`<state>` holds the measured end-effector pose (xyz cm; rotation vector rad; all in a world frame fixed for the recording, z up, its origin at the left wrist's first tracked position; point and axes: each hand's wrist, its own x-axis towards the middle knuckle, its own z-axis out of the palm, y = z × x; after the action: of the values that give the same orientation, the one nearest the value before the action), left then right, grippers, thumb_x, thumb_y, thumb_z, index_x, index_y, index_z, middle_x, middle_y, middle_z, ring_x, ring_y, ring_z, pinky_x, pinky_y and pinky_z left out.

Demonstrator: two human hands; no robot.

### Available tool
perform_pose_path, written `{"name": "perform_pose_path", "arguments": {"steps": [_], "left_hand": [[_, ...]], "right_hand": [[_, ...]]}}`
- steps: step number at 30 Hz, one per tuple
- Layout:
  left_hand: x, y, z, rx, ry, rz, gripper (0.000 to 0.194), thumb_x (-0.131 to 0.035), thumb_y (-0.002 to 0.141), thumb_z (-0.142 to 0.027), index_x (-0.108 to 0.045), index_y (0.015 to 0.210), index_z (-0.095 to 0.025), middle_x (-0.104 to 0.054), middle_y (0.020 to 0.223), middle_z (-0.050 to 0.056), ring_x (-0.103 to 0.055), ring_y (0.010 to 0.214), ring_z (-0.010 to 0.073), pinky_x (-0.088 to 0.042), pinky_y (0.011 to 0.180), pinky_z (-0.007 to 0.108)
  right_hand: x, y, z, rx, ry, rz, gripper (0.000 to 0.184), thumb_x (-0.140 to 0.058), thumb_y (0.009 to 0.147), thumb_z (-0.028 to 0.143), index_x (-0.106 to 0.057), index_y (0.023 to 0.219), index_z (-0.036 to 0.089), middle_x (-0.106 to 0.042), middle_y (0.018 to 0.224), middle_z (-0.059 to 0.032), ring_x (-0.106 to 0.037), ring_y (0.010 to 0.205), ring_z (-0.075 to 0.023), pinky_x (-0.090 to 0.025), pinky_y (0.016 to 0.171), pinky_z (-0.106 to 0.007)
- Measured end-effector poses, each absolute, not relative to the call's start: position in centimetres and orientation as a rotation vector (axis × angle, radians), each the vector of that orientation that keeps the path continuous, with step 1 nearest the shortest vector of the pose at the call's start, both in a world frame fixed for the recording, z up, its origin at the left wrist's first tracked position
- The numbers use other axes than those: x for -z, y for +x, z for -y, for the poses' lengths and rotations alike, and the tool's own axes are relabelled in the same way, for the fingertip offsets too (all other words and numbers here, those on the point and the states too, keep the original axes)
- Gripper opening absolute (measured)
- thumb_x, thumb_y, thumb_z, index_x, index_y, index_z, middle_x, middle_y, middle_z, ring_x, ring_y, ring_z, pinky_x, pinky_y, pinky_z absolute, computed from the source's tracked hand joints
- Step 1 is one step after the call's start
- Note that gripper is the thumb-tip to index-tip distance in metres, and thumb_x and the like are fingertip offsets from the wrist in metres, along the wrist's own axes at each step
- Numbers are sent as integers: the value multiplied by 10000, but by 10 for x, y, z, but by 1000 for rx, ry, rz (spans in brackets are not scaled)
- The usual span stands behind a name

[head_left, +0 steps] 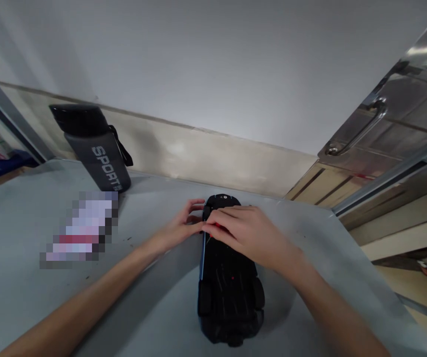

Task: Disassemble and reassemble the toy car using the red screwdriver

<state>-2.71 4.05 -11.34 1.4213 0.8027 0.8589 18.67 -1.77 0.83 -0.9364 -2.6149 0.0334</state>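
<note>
A toy car [231,297] lies upside down on the grey tabletop, its black underside and wheels facing up and a blue strip along its left side. My left hand [183,222] grips the car's left edge near its far end, fingers curved around the side. Over the far part of the underside, my right hand [245,230] is closed in a pinch, thumb and fingers together. Bits of red show beneath those fingers, but what they hold is mostly hidden. A small red dot marks the underside closer to me.
A dark sport bottle [99,153] with a strap stands at the back left. In front of it lies a pixelated flat object [85,225]. A wall [198,148] borders the table's far side. At right are a metal panel with a handle [362,130] and shelves.
</note>
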Motion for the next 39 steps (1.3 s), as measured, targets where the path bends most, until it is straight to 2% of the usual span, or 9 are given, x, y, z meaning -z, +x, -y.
{"name": "perform_pose_path", "arguments": {"steps": [6,11,16,20,25,30,34,39], "left_hand": [[118,-28,-42,-863,1417,-806,699,-806,861,-463,-456,1433,-265,-540,1502,158,-652,1239,300,-537,1058,506],[125,-28,-45,-902,1411,-783,723,-838,814,-471,-480,1413,-283,-559,1482,134,-652,1227,309,-528,1052,507],[129,-28,-45,-901,1449,-782,694,-794,840,-448,-462,1428,-286,-554,1509,132,-640,1267,308,-525,1067,500],[128,-28,-45,-888,1501,-796,685,-743,848,-435,-436,1436,-267,-552,1518,149,-646,1283,320,-553,1045,474],[120,-27,-44,-866,1514,-863,660,-744,828,-404,-441,1400,-278,-587,1484,127,-661,1301,325,-553,1077,449],[112,-27,-43,-808,1520,-872,658,-728,835,-428,-427,1398,-268,-576,1507,143,-646,1335,330,-540,1103,441],[109,-28,-44,-827,1574,-895,637,-731,824,-391,-455,1387,-277,-622,1452,121,-616,1370,339,-493,1159,475],[112,-27,-46,-841,1584,-921,640,-744,772,-385,-499,1354,-280,-659,1398,110,-646,1333,356,-551,1073,434]], "right_hand": [[-4,179,22,33,-967,2585,210,-454,1075,184,-659,1031,195,-770,949,-57,-708,906,-218,-463,842,-364],[-4,177,24,51,-1017,2582,226,-465,1115,267,-664,1025,209,-748,818,-7,-696,778,-189,-426,733,-338],[-4,176,25,47,-941,2560,189,-489,1074,189,-678,1068,193,-766,924,-27,-709,890,-189,-437,785,-322],[-5,175,25,92,-995,2577,280,-445,1122,242,-695,1002,204,-717,761,-1,-685,749,-178,-402,695,-325],[-6,174,25,61,-933,2546,202,-490,1049,158,-684,1094,190,-775,955,-48,-720,943,-207,-470,820,-330],[-3,173,23,13,-1086,2585,231,-436,1107,214,-663,1103,171,-782,947,-70,-734,918,-224,-493,808,-348],[-3,173,24,1,-1029,2589,208,-473,1076,182,-662,1159,154,-777,1024,-89,-720,1021,-233,-493,949,-362],[-9,172,26,-124,-1128,2582,259,-435,1131,270,-668,1148,159,-773,963,-77,-718,958,-217,-485,863,-332]]}}
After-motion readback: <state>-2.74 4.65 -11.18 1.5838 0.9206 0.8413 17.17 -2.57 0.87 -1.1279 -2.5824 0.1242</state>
